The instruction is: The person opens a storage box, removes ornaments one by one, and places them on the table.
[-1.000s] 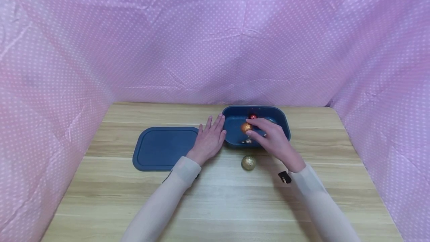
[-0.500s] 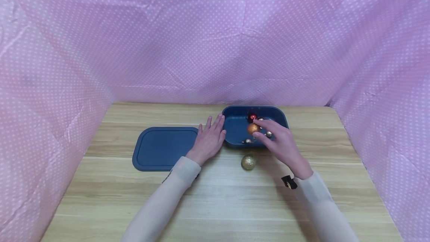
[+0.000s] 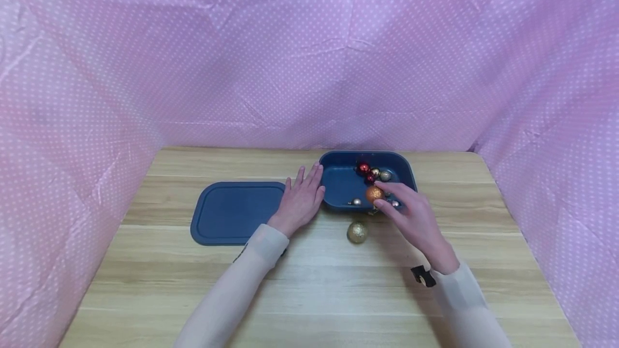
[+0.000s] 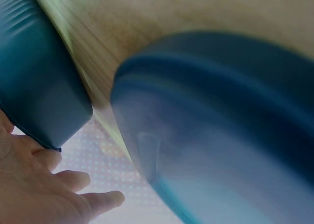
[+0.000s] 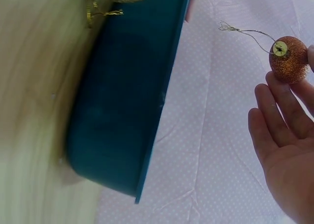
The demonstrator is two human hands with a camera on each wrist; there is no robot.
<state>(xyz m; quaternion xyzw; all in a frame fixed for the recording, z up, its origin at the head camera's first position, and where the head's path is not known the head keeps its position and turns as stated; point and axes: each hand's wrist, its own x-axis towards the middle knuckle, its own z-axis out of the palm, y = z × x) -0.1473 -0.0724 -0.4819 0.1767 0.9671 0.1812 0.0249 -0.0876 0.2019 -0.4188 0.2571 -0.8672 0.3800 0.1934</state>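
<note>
On the left, a dark blue lid [image 3: 237,212] is laid flat on the counter [image 3: 309,294], its right end partly hidden by the left hand [image 3: 299,203], which is held flat, fingers straight and spread, with nothing gripped and its fingertips set against the left end of the blue box [image 3: 338,181]. Inside the box, mostly toward the right, small red balls [image 3: 363,168] and small gold balls [image 3: 385,175] are clustered, while a small pale ball [image 3: 356,202] is placed apart by the front wall. A large gold ball [image 3: 357,232] is set on the counter just in front. Farther right, an orange ball [image 3: 374,194] is held above the box's near side, pinched between the thumb and fingers of the right hand [image 3: 416,219], its string loop [image 5: 255,32] hung free. The step is judged to be the carrying of this ball over the box; whether in or out cannot be told. For the next move, a firm pinch seems called for, with ball and string kept clear of the rim
</note>
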